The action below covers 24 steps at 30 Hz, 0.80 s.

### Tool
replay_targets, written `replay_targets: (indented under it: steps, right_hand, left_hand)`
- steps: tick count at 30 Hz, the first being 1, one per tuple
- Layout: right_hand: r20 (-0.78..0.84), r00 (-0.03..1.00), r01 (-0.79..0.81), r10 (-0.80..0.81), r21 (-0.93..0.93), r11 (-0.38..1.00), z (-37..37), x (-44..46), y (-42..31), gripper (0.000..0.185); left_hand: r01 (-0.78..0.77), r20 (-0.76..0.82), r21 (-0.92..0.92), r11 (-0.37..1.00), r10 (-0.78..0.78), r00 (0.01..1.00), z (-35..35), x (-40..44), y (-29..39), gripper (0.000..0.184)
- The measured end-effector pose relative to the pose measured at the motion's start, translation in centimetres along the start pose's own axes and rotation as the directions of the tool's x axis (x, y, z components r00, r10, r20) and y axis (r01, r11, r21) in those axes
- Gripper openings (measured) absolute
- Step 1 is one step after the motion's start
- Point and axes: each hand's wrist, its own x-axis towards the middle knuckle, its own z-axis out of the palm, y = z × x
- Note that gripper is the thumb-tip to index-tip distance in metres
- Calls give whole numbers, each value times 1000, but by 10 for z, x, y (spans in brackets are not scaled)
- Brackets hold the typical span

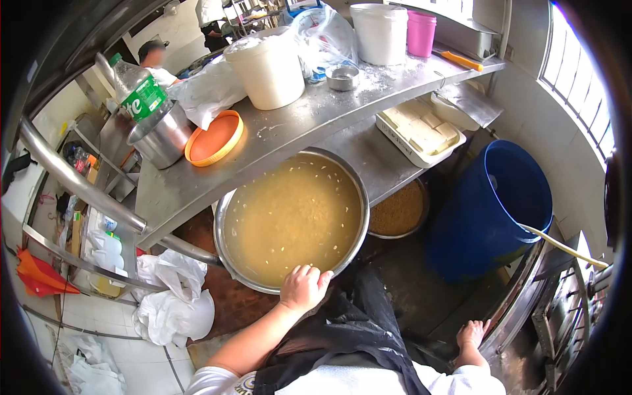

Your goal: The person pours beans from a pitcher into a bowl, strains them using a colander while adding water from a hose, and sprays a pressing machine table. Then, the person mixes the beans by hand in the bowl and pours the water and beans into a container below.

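In the center of the frame, a large metal basin (296, 217) is holding cloudy yellowish liquid with pale bits floating in it. The person's left hand (304, 288) is gripping its near rim, fingers curling over the edge. At the lower right, the right hand (472, 334) is resting beside a dark metal edge; whether its fingers are closing on anything cannot be told. Above the basin, a steel worktop (316, 118) is carrying a green-labeled bottle (139, 89) standing in a metal pot (160, 137), an orange lid (214, 138), white buckets and a pink bucket (421, 33). A blue barrel (490, 204) is standing at the right, and a tray of pale blocks (421, 131) is sitting upper right of the basin.
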Motion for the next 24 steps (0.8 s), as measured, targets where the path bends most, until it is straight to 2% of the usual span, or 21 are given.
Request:
replay_targets:
  steps: [5,15,18,22,24]
  right_hand:
    - [31,1000,-2,1,21,1000,10,5,8,22]
    - [139,990,-1,6,-30,1000,-19,3,-7,26]
    - [74,997,6,-5,-23,1000,-2,5,-1,26]
    - [132,991,5,-1,-35,999,-3,7,0,28]
    - [238,971,46,-2,-183,982,-10,9,-5,31]
  left_hand:
    - [0,10,22,1000,0,1000,0,3,2,36]
    - [-8,26,39,999,7,1000,3,2,-4,38]
    - [-7,25,46,999,6,1000,2,4,-3,38]
    - [6,36,31,1000,-7,999,-1,5,0,35]
    - [23,44,36,999,-25,999,-1,7,1,35]
